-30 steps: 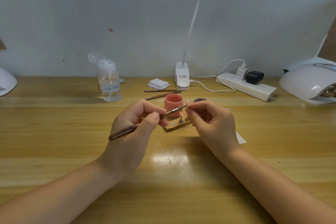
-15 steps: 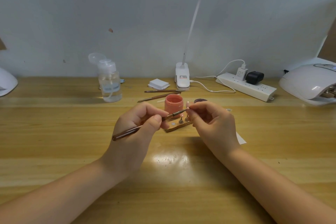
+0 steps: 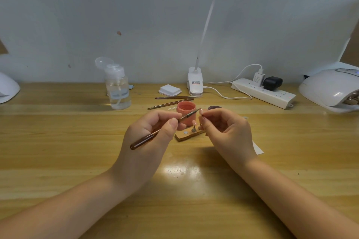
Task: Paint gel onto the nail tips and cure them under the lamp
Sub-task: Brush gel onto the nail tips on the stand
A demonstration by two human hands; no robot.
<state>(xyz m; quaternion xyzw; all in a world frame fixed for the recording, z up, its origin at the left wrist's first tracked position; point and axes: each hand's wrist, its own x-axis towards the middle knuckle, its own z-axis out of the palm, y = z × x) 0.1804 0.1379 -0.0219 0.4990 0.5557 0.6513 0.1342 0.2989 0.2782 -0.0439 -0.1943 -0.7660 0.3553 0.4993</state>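
- Head view: the left hand (image 3: 153, 132) hovers above the wooden desk (image 3: 58, 151) with thumb and fingers pinched round a brown brush (image 3: 163, 129), whose handle slants down to the left and whose tip points up to the right
- the right hand (image 3: 227, 130), fingers curled and forearm running in from the lower right, pinches a small pale nail tip (image 3: 201, 111) at its fingertips, on what seems to be a thin stick, though it is too small to be sure
- the brush tip is just beside the nail tip, between the two hands; whether they touch cannot be told
- just behind the hands stands an open pink gel pot (image 3: 186, 109), and under them a small wooden holder (image 3: 189, 135) bears little metal stands
- two more brushes (image 3: 171, 101) lie behind the pot, near a stack of white pads (image 3: 169, 90)
- a clear pump bottle (image 3: 118, 89) stands to the left, a clip-on desk light (image 3: 195, 83) at centre back, a white power strip (image 3: 264, 93) to its right
- a white curing lamp (image 3: 330, 89) sits at the far right, well apart from the hands
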